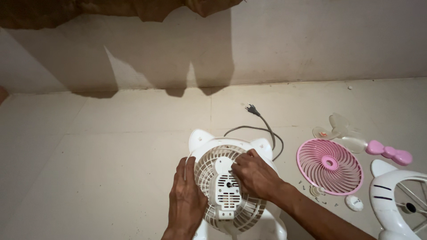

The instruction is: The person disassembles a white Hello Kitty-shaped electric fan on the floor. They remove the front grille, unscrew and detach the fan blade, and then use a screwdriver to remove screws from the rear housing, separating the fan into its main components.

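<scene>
A white cat-eared fan housing (202, 141) lies on the tiled floor, its slotted rear grille and motor cover (224, 191) facing up. My left hand (184, 195) grips the grille's left rim. My right hand (253, 173) rests on the grille's upper right, fingers curled at the motor cover near its centre. Whether the fingers pinch a small part there is hidden.
The fan's grey cord (262, 129) loops behind to a black plug (252, 109). At right lie a pink round grille (329, 166), a clear fan blade (342, 129), a pink bow (389, 152), a white front shell (396, 200), a small white cap (354, 203) and several loose screws. A wall rises behind.
</scene>
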